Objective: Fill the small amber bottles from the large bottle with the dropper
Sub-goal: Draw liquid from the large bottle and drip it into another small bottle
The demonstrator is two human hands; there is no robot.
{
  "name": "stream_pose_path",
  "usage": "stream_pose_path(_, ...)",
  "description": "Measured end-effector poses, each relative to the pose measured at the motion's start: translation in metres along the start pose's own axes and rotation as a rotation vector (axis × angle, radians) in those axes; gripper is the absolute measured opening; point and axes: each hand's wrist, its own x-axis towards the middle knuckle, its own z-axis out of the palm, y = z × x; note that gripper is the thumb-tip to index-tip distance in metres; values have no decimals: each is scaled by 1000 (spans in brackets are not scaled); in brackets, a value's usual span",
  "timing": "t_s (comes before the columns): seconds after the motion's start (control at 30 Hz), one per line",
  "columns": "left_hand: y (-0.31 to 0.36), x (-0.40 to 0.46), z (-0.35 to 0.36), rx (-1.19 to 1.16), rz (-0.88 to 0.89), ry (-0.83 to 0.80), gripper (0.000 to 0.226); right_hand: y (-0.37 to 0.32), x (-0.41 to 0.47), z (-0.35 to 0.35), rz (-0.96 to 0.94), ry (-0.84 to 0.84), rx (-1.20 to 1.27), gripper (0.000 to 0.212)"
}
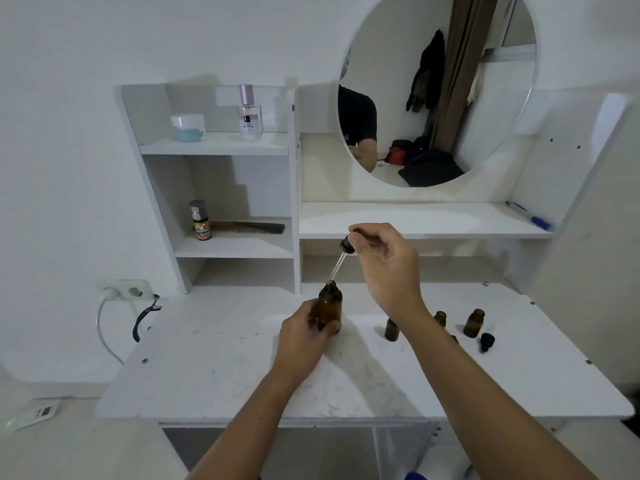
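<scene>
The large amber bottle [330, 305] stands upright on the white desk [214, 358], and my left hand [304, 336] grips its lower body. My right hand [384, 263] pinches the black bulb of the dropper [343, 256]; its glass tube slants down so the tip sits at the large bottle's mouth. To the right stand small amber bottles: one [391, 330] beside my right forearm, one [440, 318] partly hidden behind the forearm, and one [473, 323] further right. A black dropper cap [486, 341] lies near the last one.
A shelf unit at the back left holds a spray bottle [200, 220], a comb [252, 227], a perfume bottle [250, 114] and a jar [188, 127]. A round mirror [436, 88] hangs above a ledge with a blue pen [528, 216]. A wall socket [126, 289] with cables is at left.
</scene>
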Motion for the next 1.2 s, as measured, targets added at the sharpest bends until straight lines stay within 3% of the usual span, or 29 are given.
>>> stream_pose_path(0.23, -8, 3, 1, -48, 24, 4, 50, 3, 11, -4, 4, -4, -2, 11)
stream_pose_path(0.73, -11, 6, 2, -43, 42, 11, 49, 44, -15, 9, 90, -281, -233, 10)
stream_pose_path(1.2, -10, 5, 3, 28, 27, 10, 51, 55, -22, 15, 55, -282, -293, 21)
